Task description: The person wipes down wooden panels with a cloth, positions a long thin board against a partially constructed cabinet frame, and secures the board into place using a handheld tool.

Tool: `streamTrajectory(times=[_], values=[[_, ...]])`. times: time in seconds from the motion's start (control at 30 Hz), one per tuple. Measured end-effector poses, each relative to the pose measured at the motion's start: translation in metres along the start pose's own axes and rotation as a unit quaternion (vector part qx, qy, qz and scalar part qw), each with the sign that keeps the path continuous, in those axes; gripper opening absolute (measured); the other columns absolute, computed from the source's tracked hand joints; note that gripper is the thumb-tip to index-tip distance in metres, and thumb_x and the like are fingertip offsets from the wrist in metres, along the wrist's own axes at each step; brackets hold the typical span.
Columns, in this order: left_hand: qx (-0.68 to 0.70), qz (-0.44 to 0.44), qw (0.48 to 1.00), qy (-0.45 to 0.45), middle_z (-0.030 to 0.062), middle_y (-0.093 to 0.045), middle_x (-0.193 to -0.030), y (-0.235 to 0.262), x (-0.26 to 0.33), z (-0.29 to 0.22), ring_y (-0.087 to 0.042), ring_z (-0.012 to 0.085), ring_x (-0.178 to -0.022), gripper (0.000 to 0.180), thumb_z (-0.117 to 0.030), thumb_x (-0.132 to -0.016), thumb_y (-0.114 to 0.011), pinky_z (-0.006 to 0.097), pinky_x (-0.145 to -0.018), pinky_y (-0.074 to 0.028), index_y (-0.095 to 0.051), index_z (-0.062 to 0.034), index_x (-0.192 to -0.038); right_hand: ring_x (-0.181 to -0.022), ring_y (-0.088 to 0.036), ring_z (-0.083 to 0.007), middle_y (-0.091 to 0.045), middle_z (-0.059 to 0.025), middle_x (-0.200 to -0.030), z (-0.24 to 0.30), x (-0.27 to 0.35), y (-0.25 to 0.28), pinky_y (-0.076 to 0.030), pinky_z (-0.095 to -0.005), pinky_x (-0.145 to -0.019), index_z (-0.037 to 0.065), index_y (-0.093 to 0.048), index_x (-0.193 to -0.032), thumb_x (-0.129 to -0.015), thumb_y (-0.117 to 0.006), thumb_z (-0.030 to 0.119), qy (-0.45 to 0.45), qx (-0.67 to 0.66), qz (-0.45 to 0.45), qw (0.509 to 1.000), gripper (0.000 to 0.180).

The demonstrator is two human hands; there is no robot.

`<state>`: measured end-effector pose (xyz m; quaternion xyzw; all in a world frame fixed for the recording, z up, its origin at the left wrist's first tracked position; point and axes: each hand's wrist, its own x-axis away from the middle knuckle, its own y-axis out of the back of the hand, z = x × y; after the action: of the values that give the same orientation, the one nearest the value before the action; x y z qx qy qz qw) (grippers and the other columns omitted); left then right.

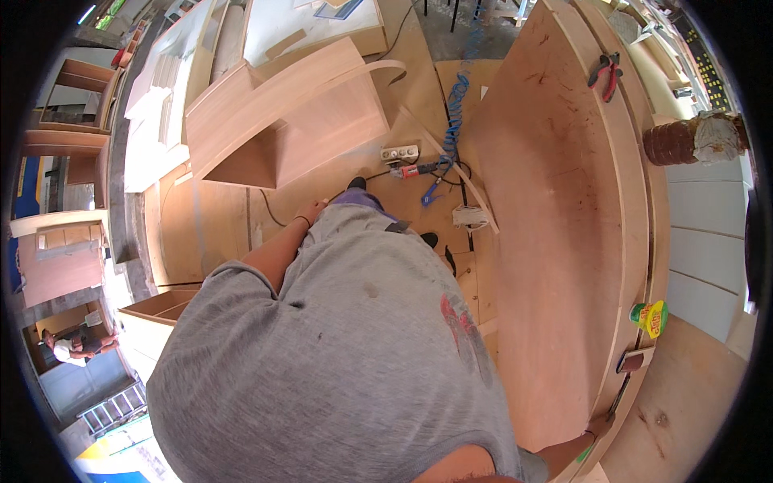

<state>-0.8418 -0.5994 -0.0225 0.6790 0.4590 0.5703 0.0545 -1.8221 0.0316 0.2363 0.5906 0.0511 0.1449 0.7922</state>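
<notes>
While I look straight down over my grey shirt (pixel 346 362), my left hand (pixel 312 211) rests at my hip, wrist banded; whether it is clenched or loose I cannot tell, and it holds nothing visible. My right hand (pixel 600 425) sits at the lower edge of the large plywood panel (pixel 555 241), fingers apparently gripping its rim, though the hand is mostly hidden. The panel stands tilted at my right. On the floor ahead lie a power strip (pixel 400 152), a red tool (pixel 415 170) and a blue coiled hose (pixel 456 113). Red pliers (pixel 605 74) rest on the panel's upper edge.
</notes>
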Motion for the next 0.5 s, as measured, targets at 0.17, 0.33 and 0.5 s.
streamTrajectory(times=[0.17, 0.33, 0.5], values=[[0.005, -0.037, 0.999, 0.006, 0.0232, -0.053, -0.122, 0.018, 0.019, 0.007, -0.049, 0.0359, -0.116, 0.067, -0.056, -0.087, -0.037, 0.041, -0.098, -0.035, -0.055, 0.0003, -0.118, -0.108, -0.054, -0.0329, -0.057, -0.0175, -0.117, 0.212, 0.111, -0.003, -0.042, -0.0545, -0.089, 0.006, -0.049, -0.124, -0.094, -0.040, 0.024, -0.029, 0.328, -0.040, 0.944, 0.037], [0.003, -0.048, 0.999, 0.020, 0.0224, -0.056, -0.118, 0.041, 0.015, -0.060, -0.052, 0.0341, -0.113, 0.063, -0.054, -0.086, -0.040, 0.040, -0.097, -0.037, -0.058, -0.0014, -0.115, -0.093, -0.062, -0.0273, -0.061, -0.0106, -0.107, 0.203, 0.128, 0.016, -0.050, -0.0527, -0.071, 0.010, -0.054, -0.115, -0.093, -0.039, 0.023, -0.053, 0.441, -0.105, 0.890, 0.030], [-0.012, -0.091, 0.995, -0.043, 0.0194, -0.064, -0.099, 0.074, -0.003, -0.081, -0.060, 0.0334, -0.097, 0.047, -0.045, -0.085, -0.047, 0.039, -0.087, -0.045, -0.065, -0.0043, -0.099, -0.083, -0.059, -0.0260, -0.061, -0.0145, -0.100, 0.127, 0.137, 0.044, -0.046, -0.0404, -0.068, 0.005, -0.049, -0.116, -0.091, -0.038, 0.019, -0.008, 0.371, -0.308, 0.876, 0.031]])
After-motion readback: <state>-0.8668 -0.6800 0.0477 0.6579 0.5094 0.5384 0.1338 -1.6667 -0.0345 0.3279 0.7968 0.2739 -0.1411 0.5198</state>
